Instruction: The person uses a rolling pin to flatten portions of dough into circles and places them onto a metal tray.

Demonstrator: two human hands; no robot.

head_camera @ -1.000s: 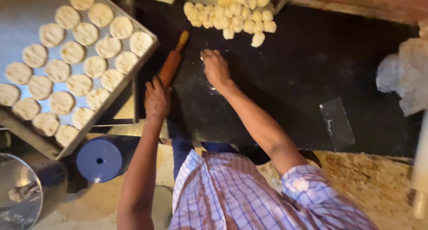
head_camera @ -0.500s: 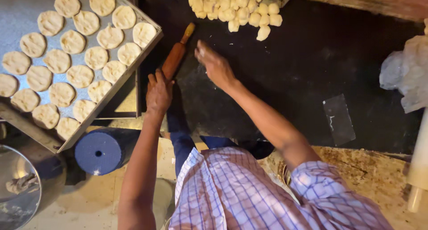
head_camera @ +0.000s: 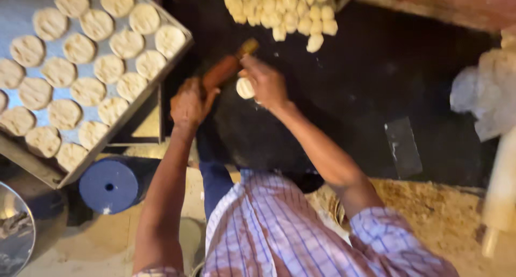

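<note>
My left hand (head_camera: 189, 102) rests on the near end of a wooden rolling pin (head_camera: 228, 66) that lies slanted on the dark work surface (head_camera: 371, 89). My right hand (head_camera: 266, 83) holds a small round dough piece (head_camera: 245, 88) just beside the pin. A heap of several dough balls (head_camera: 285, 11) lies at the far edge of the surface, beyond both hands. To the left a metal tray (head_camera: 156, 86) carries several flattened dough rounds (head_camera: 80, 73) in rows.
A blue round stool or lid (head_camera: 109, 185) stands below the tray. A metal bowl (head_camera: 16, 234) shows at the bottom left. White crumpled plastic (head_camera: 484, 89) lies at the right edge, with a pale cylinder (head_camera: 500, 196) below it. The floor near me is sandy.
My right hand has pulled back from the bare surface and now holds a dough piece beside the rolling pin. My left hand has shifted up onto the pin. The camera has moved closer.
</note>
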